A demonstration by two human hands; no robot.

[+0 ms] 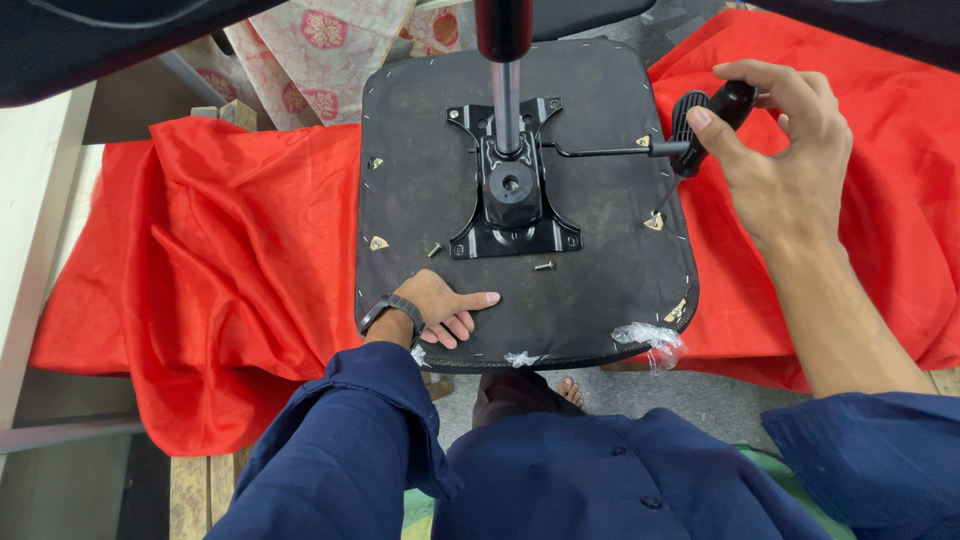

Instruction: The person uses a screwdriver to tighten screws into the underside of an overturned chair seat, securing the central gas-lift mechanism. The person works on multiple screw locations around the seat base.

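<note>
My right hand (790, 160) closes its fingers (712, 132) around the black lever knob (705, 118) at the right edge of an upturned chair seat (600, 300); the lever rod (600, 152) runs leftward from those fingertips to the black metal mounting plate (512, 195), its long axis crosswise. My left hand (440, 310) lies flat, fingers loosely spread, grasping nothing, on the seat's near edge. Two loose screws (543, 265) rest just beyond its fingertips. A red cloth (230, 260) lies beneath; no containers appear.

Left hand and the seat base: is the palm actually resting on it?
Touching. The head view shows the left hand lying flat on the black seat base, fingers spread against its surface near the front edge.
</note>
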